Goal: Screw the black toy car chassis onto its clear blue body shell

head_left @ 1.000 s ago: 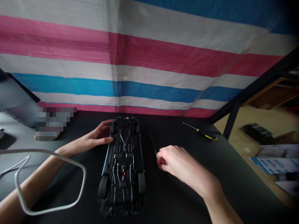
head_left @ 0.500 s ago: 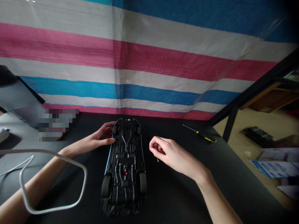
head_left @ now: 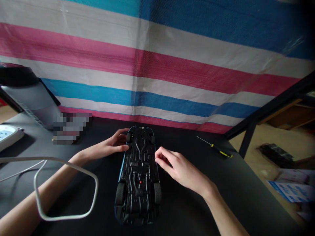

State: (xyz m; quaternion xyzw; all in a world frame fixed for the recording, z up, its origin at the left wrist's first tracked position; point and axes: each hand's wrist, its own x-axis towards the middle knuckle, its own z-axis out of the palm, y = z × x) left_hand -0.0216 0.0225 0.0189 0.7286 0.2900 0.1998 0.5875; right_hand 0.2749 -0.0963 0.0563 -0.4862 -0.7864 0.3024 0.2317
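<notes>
An upside-down toy car [head_left: 141, 170] lies on the black tabletop, its dark underbody, wheels and a small red part facing up. Slivers of blue bodywork show along its sides. My left hand [head_left: 114, 144] steadies it at the far left wheel, thumb against the edge and fingers bent near its far end. Close to the car's right side, my right hand [head_left: 169, 160] is closed in a pinch. Whatever small thing its fingertips hold is too little to make out.
A yellow-and-black screwdriver [head_left: 221, 150] lies at the right. A white cable [head_left: 95, 193] loops over my left forearm. On the left stand a grey bottle [head_left: 31, 101] and a white power strip [head_left: 10, 136]. A striped sheet [head_left: 172, 65] hangs behind the table [head_left: 197, 203].
The whole view has shifted, so things appear further right. My right hand has come nearer the car's right side, still pinched. My left hand stays at the car.
</notes>
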